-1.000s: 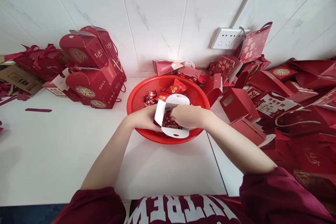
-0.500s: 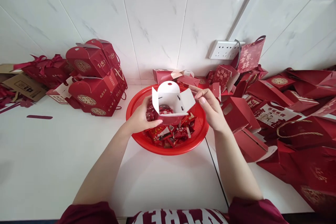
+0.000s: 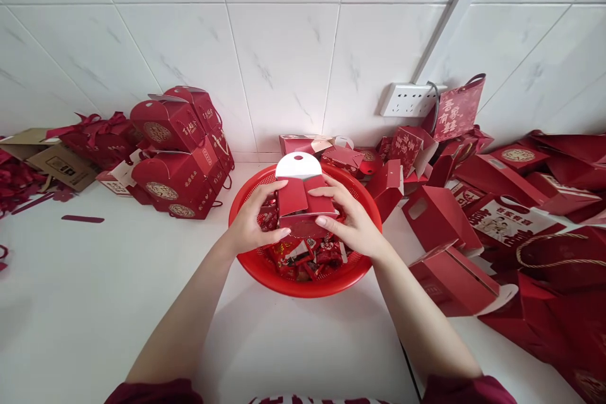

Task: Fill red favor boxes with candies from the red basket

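A small red gift box (image 3: 307,225) is held between both hands above a red plastic basket (image 3: 303,288). Its two red side flaps (image 3: 292,197) are folded in over the top, while the white-lined rounded flap (image 3: 298,166) at the far side stands up. My left hand (image 3: 250,218) grips the box's left side, thumb on the front. On the right side my right hand (image 3: 353,218) holds it, fingers over the flap and thumb at the front corner. Wrapped candies (image 3: 303,255) lie in the basket beneath; the box's contents are hidden.
Stacked red gift boxes (image 3: 175,164) stand at the left back, near a brown carton (image 3: 66,164) and a dark red strip (image 3: 83,219). Many red boxes (image 3: 445,214) crowd the right side. A power strip (image 3: 409,100) is on the tiled wall.
The side flaps, spread open before, are now folded inward over the box. My right hand has moved left onto the box. The camera view has shifted slightly.
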A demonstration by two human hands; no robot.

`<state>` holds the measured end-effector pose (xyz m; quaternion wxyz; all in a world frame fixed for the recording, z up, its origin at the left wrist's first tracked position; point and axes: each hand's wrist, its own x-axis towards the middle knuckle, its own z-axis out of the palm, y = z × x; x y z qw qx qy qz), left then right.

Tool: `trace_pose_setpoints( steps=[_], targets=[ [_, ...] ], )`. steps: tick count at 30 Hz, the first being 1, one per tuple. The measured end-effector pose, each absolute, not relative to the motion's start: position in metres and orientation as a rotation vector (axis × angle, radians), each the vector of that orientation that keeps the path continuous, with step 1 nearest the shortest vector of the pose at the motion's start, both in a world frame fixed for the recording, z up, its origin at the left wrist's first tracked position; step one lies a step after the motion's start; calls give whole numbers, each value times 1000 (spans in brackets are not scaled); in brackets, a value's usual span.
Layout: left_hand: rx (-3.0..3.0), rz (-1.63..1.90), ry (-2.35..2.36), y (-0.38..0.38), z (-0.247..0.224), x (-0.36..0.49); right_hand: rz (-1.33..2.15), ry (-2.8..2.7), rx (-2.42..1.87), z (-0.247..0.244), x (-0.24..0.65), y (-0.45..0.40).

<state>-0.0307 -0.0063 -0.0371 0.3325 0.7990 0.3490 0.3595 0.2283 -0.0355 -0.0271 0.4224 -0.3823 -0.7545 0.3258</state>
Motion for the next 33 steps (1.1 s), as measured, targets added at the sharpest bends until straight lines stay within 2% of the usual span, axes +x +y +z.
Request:
trace_pose_setpoints(
  steps=[6,12,24,33],
  targets=[
    [2187,987,921,-7,-38,-29,864,-1843,-924,-27,225,-38],
    [2288,1026,919,-6,-41,-28,1118,-1650,-792,-29,224,-39],
    [2388,917,929,-10,-34,-27,1065,-1547,-912,-40,224,-29],
    [2340,805,749,-8,-32,-29,942,-1647,-742,-36,221,-35]
  ],
)
